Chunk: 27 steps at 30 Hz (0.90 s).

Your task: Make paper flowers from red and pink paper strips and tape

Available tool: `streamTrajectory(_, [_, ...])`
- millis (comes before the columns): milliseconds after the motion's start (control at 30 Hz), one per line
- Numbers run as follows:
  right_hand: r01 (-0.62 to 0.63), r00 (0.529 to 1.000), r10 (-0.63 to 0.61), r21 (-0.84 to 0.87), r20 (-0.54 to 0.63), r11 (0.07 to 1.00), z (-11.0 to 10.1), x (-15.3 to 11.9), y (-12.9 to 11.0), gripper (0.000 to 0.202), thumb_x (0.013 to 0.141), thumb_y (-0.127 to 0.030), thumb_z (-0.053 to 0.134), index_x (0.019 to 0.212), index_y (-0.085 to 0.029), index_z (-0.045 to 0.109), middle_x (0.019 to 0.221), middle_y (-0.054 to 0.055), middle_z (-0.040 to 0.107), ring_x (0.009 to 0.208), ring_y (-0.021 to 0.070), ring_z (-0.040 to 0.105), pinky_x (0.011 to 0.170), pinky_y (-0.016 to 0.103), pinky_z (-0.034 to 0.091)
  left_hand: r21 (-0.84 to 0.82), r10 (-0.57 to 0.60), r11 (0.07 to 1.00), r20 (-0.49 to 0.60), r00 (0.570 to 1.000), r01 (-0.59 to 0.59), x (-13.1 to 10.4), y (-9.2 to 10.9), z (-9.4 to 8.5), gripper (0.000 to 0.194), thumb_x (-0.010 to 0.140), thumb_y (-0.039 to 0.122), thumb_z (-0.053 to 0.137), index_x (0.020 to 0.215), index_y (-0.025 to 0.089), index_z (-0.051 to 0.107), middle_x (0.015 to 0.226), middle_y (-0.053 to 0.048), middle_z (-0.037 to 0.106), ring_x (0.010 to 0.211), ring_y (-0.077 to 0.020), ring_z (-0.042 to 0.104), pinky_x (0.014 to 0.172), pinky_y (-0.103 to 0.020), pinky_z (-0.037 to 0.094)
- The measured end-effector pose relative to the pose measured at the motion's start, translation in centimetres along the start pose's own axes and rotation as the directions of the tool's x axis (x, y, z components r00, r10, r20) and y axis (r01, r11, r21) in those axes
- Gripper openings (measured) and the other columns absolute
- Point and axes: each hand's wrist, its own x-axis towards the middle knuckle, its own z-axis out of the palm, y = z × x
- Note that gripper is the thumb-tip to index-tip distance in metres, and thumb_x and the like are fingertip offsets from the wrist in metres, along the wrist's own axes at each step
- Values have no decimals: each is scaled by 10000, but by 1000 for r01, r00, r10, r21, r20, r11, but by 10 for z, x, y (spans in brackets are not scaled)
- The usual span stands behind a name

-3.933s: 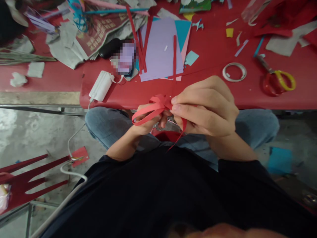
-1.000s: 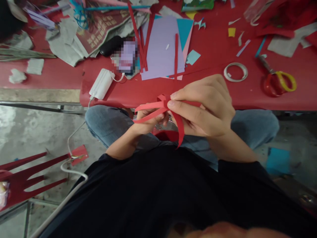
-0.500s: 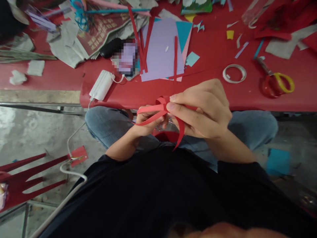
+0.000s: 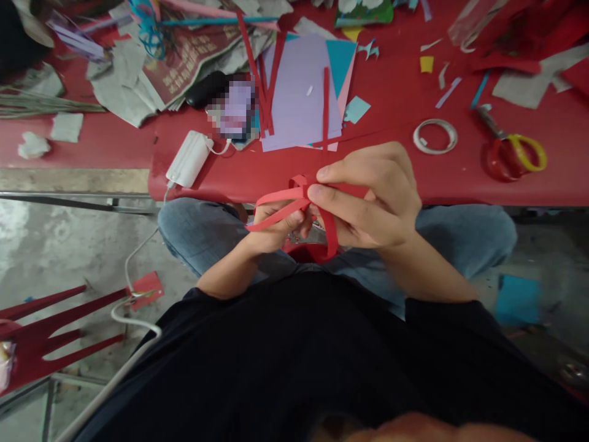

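Red paper strips (image 4: 281,199), looped and crossed over one another, are held above my lap near the table's front edge. My left hand (image 4: 271,230) is closed on them from below, its thumb pressed near the crossing and its other fingers partly hidden behind the strips. From the right, my right hand (image 4: 375,196) works at the crossing, with thumb and index finger close to the folded loop. One strip end curls down beneath the right hand. The right hand's lower fingers are bent, and the strips partly pass behind them.
On the red table (image 4: 391,123) lie lilac paper sheets (image 4: 299,92), scissors (image 4: 510,144), a coiled white cable (image 4: 435,136), a white power bank (image 4: 189,158) and torn newspaper (image 4: 124,80). A red stool (image 4: 41,331) is at the lower left. A white cord (image 4: 133,350) runs past my left side.
My right hand has shifted slightly left and up, its thumb and index finger parting a little. The hanging strip end has curled up toward the right hand.
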Motion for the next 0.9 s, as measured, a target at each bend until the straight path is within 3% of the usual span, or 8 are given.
streamTrajectory(67, [17, 999, -13, 73, -50, 997, 2, -2, 1, 267, 1026, -542, 666, 1244, -419, 759, 1118, 19, 817, 946, 283, 737, 883, 518, 620, -42, 18, 999, 4, 1000, -17, 1, 1, 1, 343, 1065, 601, 750, 990, 274, 820, 664, 1, 701, 522, -117, 634, 493, -259, 492])
streamTrajectory(133, [128, 974, -87, 195, -209, 972, 3, 4, 7, 373, 1034, -551, 632, 1368, -412, 723, 1181, 24, 801, 960, 265, 732, 893, 492, 619, -91, 43, 995, 22, 999, -41, 1, 2, 1, 288, 1080, 554, 747, 1030, 284, 831, 687, 2, 715, 548, -116, 661, 525, -255, 519])
streamTrajectory(200, [205, 957, -136, 265, -256, 942, 2, 14, 17, 484, 1032, -498, 593, 1488, -362, 685, 1240, 57, 790, 985, 264, 736, 861, 479, 625, -102, 52, 994, 27, 998, -49, 2, 2, 0, 290, 1083, 553, 744, 1058, 279, 836, 703, -2, 722, 582, -124, 690, 574, -268, 556])
streamTrajectory(333, [127, 983, -74, 339, -167, 932, -14, 28, 35, 536, 955, -379, 558, 1466, -384, 722, 1323, 83, 756, 1086, 317, 733, 800, 513, 635, -46, 53, 998, 53, 997, -51, 3, 2, -4, 381, 1076, 571, 747, 917, 228, 790, 710, -23, 714, 630, -126, 674, 625, -285, 556])
streamTrajectory(500, [118, 988, -86, 268, -125, 956, -35, 31, 36, 456, 976, -512, 464, 1287, -427, 787, 1281, 50, 743, 1116, 340, 733, 907, 575, 643, 31, 65, 997, 58, 996, -66, 6, 3, -6, 507, 1021, 626, 796, 751, 218, 662, 655, -5, 651, 582, -112, 613, 585, -275, 511])
streamTrajectory(633, [197, 973, -161, 226, -167, 954, -40, 34, 25, 492, 1053, -623, 397, 1226, -392, 796, 1253, 39, 775, 1038, 300, 752, 908, 554, 643, 51, 80, 995, 64, 995, -84, 7, 4, -5, 464, 1062, 570, 756, 763, 218, 719, 646, -17, 665, 560, -123, 619, 540, -277, 501])
streamTrajectory(800, [118, 989, -136, 249, 59, 961, -43, 33, 13, 379, 1002, -650, 524, 1236, -450, 745, 1345, -31, 792, 1103, 283, 793, 952, 563, 610, 49, 42, 998, 33, 999, -44, 6, 1, -4, 493, 1045, 607, 763, 745, 222, 694, 636, -3, 674, 511, -117, 592, 505, -267, 482])
streamTrajectory(900, [173, 984, -161, 230, -70, 958, -38, 34, 19, 453, 971, -622, 523, 1249, -351, 755, 1276, 3, 820, 1026, 260, 788, 880, 514, 617, 119, 73, 990, -20, 997, -70, 6, -2, -5, 482, 1047, 624, 750, 783, 222, 722, 640, -5, 674, 507, -118, 591, 486, -264, 466])
